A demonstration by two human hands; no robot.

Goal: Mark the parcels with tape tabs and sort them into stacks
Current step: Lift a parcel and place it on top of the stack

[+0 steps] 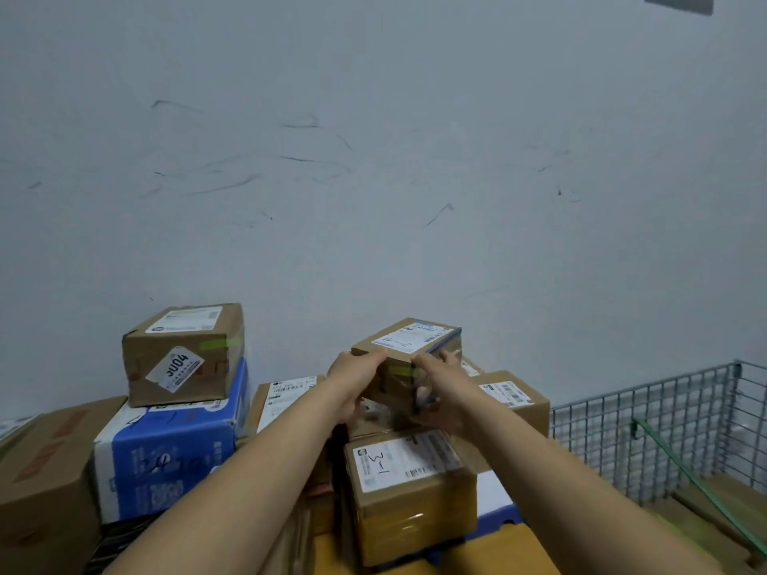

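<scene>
Both my hands hold a small brown parcel (409,340) at the top of the middle stack, near the wall. Its white label carries handwriting, and a green tape tab (400,372) shows on its near side between my hands. My left hand (357,377) grips its left near corner, fingers curled over the top edge. My right hand (440,392) grips its right near side. Below it sits a brown parcel marked "3-1" (409,491). Another brown parcel with a green tape tab (182,352) tops the left stack, on a blue and white box (166,446).
A large brown box (45,483) stands at the far left. More labelled parcels (510,398) lie behind the middle stack. A wire mesh cage (647,425) with a green strap stands at the right. A scuffed white wall rises close behind everything.
</scene>
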